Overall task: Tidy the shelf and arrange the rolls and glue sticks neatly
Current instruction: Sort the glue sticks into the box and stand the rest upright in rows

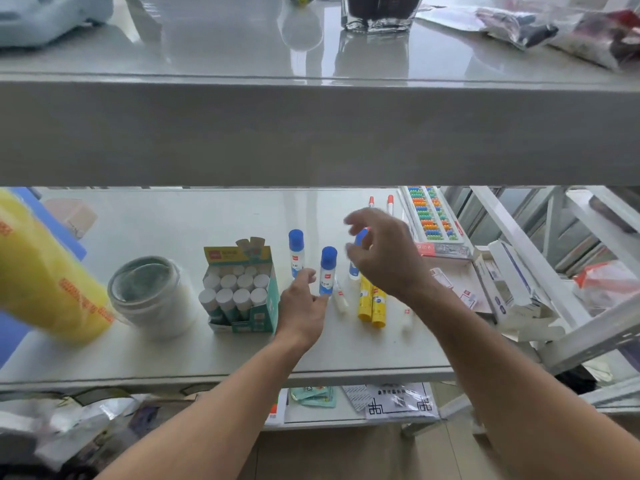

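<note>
- Shelf of pale grey glossy board (173, 355) bears the goods.
- Left hand (303, 306) reaches in beside the middle blue-capped clear glue bottle (328, 271). One fingertip touches the bottle's foot, the thumb stands apart from it, and the fingers are loosely bent.
- Right hand (384, 261), blurred, hangs with fingers spread and curved about the cap of the right blue-capped glue bottle (356, 242). Whether it touches the cap cannot be told.
- Third blue-capped glue bottle (296, 251) stands upright just left of the middle one.
- Green and yellow cardboard box of white-capped glue sticks (242, 289) stands open just left of the left hand.
- Two yellow tubes (372, 303) lie side by side, touching, below the right wrist. A small white tube (341, 299) lies between them and the middle bottle.
- Translucent round tub (152, 296) sits left of the box.
- Large yellow roll with orange print (45, 271) lies tilted at the far left.
- Abacus with coloured beads (433, 216) lies at the back right.
</note>
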`<state>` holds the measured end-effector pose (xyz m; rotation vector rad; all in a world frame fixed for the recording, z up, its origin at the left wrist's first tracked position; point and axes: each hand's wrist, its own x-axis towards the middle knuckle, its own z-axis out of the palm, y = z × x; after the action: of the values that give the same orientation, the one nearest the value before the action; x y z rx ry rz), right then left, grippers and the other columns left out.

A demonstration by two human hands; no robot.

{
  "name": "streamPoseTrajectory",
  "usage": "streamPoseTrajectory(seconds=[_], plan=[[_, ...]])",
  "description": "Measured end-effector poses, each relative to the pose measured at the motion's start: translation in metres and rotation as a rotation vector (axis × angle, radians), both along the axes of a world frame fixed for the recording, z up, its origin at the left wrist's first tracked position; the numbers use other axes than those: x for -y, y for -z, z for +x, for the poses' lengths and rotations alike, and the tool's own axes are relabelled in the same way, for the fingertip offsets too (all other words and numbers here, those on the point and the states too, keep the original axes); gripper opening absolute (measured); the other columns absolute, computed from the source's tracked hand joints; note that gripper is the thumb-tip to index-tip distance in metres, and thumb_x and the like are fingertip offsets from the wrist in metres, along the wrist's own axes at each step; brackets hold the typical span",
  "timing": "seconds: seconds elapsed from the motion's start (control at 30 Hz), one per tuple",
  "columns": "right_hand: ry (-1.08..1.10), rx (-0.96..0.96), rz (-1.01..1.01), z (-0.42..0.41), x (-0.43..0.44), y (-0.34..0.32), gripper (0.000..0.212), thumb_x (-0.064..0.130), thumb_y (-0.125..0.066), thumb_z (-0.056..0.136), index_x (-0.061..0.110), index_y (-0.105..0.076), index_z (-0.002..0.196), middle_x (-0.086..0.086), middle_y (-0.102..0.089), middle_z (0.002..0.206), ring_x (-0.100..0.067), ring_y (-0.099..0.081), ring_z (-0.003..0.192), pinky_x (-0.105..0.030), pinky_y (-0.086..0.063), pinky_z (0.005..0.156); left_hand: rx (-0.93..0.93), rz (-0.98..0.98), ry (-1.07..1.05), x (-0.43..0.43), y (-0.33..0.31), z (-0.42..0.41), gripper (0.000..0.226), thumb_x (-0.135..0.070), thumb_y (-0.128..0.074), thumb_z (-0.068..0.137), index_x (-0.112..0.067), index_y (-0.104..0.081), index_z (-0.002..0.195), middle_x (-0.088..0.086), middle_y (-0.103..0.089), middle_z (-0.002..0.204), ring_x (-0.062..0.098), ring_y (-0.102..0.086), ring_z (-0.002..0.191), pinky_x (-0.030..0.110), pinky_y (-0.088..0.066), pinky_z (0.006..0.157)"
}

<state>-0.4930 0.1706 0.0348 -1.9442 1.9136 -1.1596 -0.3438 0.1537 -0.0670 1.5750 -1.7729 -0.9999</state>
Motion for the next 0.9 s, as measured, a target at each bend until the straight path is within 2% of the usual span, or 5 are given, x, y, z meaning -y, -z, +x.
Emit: streamPoseTrajectory(seconds=[0.1, 0.17, 0.33, 0.43, 0.9], plan=[[-0.134, -0.318, 0.375, 0.013, 0.02, -0.001, 0.049, 0.018, -0.068, 0.083, 0.015, -0.059, 0.13, -0.006, -0.061, 0.12, -0.023, -0.06, 0.1, -0.038, -0.054, 0.086, 0.021, -0.008, -0.071, -0.009, 0.009, 0.004, 0.029, -0.013, -0.067, 0.095, -0.017, -0.057, 0.122, -0.002, -0.063, 0.119, 0.015, -0.064, 0.087, 0.028, -0.048, 0.077], [-0.139, -0.44, 0.462, 0.017, 0.032, 0.004, 0.038, 0.017, -0.067, 0.084, 0.013, -0.063, 0.121, -0.009, -0.064, 0.116, -0.027, -0.061, 0.098, -0.041, -0.057, 0.082, 0.06, -0.079, -0.101, -0.016, 0.013, 0.004, 0.016, -0.015, -0.07, 0.093, -0.019, -0.058, 0.103, 0.0, -0.065, 0.102, 0.019, -0.064, 0.085, 0.028, -0.051, 0.072], [-0.118, -0.455, 0.504, 0.019, 0.048, 0.001, 0.022, 0.012, -0.072, 0.082, 0.012, -0.069, 0.104, -0.008, -0.067, 0.098, -0.024, -0.063, 0.084, -0.035, -0.058, 0.072, 0.411, -0.409, 0.269, -0.037, 0.021, -0.017, 0.032, -0.016, -0.064, 0.093, -0.016, -0.058, 0.124, 0.009, -0.063, 0.115, 0.031, -0.069, 0.087, 0.04, -0.058, 0.071], [-0.106, -0.485, 0.502, 0.02, 0.055, -0.005, 0.02, 0.009, -0.071, 0.083, 0.009, -0.068, 0.103, -0.009, -0.065, 0.097, -0.026, -0.062, 0.085, -0.034, -0.055, 0.07, 0.579, -0.469, 0.349, -0.034, 0.021, -0.028, 0.037, -0.007, -0.067, 0.084, -0.014, -0.058, 0.12, 0.013, -0.058, 0.117, 0.033, -0.069, 0.08, 0.04, -0.06, 0.064], [-0.045, -0.47, 0.56, 0.024, 0.084, -0.004, 0.027, 0.002, -0.071, 0.081, 0.008, -0.063, 0.106, -0.012, -0.063, 0.1, -0.026, -0.064, 0.084, -0.04, -0.062, 0.077, 0.574, -0.492, 0.416, -0.039, 0.018, -0.008, 0.04, -0.009, -0.059, 0.092, -0.014, -0.052, 0.131, 0.013, -0.056, 0.117, 0.033, -0.066, 0.086, 0.043, -0.058, 0.065]])
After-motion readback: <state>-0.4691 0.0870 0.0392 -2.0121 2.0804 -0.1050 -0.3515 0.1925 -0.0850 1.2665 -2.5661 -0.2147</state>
